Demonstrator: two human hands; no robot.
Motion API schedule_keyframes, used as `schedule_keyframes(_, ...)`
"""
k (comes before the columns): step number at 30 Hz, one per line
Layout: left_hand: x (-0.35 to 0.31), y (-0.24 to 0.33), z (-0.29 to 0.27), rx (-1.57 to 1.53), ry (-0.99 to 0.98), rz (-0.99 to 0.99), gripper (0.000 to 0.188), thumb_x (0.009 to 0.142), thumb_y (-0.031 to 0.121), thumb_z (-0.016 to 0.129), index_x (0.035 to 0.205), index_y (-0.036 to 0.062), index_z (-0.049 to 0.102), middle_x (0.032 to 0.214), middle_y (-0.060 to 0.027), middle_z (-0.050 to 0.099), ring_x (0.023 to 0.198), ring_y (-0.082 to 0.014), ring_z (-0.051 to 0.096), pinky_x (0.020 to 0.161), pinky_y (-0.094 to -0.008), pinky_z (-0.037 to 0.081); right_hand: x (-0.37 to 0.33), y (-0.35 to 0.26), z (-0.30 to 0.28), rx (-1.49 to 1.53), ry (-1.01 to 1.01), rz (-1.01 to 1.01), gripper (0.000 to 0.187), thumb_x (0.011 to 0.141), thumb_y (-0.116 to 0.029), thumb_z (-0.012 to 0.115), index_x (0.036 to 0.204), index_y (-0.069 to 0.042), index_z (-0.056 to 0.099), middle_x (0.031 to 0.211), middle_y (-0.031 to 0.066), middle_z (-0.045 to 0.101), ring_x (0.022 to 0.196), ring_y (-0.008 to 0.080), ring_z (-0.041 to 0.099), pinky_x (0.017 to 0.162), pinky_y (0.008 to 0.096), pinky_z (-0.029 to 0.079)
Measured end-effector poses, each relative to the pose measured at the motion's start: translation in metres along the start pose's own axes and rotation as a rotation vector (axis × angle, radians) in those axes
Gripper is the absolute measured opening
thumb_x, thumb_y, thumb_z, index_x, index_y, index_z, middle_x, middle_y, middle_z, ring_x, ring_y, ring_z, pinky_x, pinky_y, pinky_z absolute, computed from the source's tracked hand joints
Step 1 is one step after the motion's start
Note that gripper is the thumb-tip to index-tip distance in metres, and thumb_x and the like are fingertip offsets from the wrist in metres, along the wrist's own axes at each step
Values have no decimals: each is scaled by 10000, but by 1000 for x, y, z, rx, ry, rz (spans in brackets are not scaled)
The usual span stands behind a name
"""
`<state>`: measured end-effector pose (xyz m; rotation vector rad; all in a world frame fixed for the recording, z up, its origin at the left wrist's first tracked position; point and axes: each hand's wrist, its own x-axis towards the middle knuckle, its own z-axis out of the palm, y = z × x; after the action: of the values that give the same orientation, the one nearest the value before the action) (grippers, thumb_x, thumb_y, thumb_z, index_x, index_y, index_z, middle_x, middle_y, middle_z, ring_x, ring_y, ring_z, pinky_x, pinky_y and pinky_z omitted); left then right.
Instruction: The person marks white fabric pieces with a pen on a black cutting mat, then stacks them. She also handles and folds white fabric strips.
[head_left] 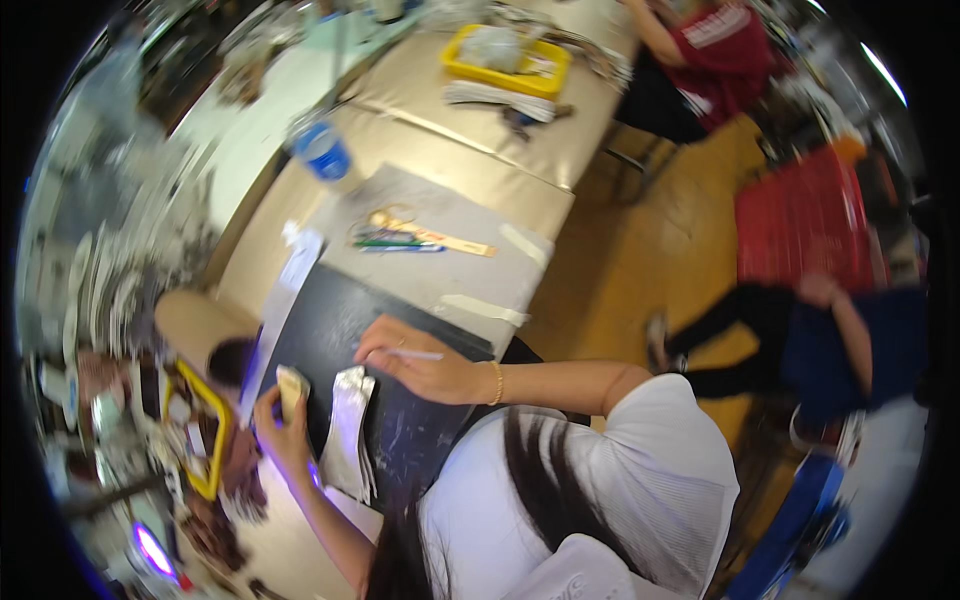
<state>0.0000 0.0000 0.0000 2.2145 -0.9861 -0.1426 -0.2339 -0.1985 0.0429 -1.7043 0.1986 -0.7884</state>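
My left hand (283,430) is closed around a small cream-coloured block-like piece (291,391) at the left edge of a black mat (325,300). Between the fingers of my right hand (430,370) is a slim white pen-like stick (415,353), held over the mat; its tip is too blurred to make out. A stack of pale, shiny strips (347,430) lies on the mat between my two hands, apparently touched by neither.
Beyond the mat lie pens (400,246), a yellow ruler-like strip (468,246) and a blue-labelled cup (322,152). A cardboard tube (195,325) and yellow-rimmed basket (215,440) stand left. A yellow tray (555,82) is farther off. Two people sit right.
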Motion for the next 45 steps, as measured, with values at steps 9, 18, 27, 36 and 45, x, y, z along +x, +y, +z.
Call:
schedule_keyframes(9,-6,51,-47,158,-38,58,408,845,102,787,1216,-18,667,1085,-109,581,1020,-243,594,851,-362,497,-12,-5,8,-21,9,-4,191,1052,-223,518,1090,-52,594,1052,112,559,977,337,616,854,397,508)
schedule_keyframes(18,-55,98,-24,-28,-97,18,314,806,71,809,1098,-2,717,1083,-132,648,1022,-271,639,859,-366,530,-9,6,-3,-116,-68,99,210,1041,-194,539,1090,-19,644,1078,132,620,1033,279,605,924,361,489)
schedule_keyframes(27,-73,103,-11,40,13,17,254,790,108,828,1026,35,768,1092,-108,690,948,-257,648,832,-361,529,-5,2,15,-9,-175,178,278,1075,-227,488,1137,9,621,1124,128,576,1028,214,636,943,316,485)
schedule_keyframes(36,-71,103,5,67,21,131,243,771,84,823,1001,33,767,1089,-109,693,978,-282,634,835,-380,526,-5,10,22,-51,-215,210,314,1092,-260,449,1166,7,598,1142,111,552,1047,189,662,956,300,480)
schedule_keyframes(45,-74,100,11,118,67,191,199,779,126,805,957,49,758,1083,-88,695,932,-277,625,810,-396,508,-7,15,25,-16,-195,216,285,1086,-226,463,1157,18,594,1126,120,556,1053,229,664,933,305,491)
